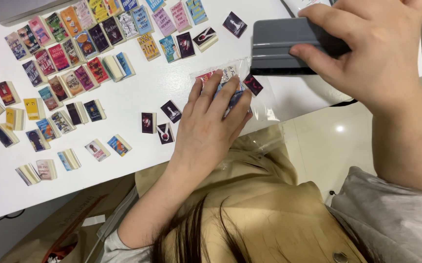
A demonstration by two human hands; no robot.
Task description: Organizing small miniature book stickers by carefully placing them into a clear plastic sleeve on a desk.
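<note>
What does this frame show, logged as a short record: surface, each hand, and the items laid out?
surface: white table
left hand: flat, pressing on a clear plastic bag of miniature books
right hand: gripping a grey block-shaped tool above the bag's far edge
laid out: many miniature books in loose rows at left, several lying singly near the left hand
foreground: tan garment, dark hair

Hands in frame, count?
2. The left hand lies flat on a clear bag of mini books, centre. The right hand grips a grey tool, top right. No others visible.
</note>
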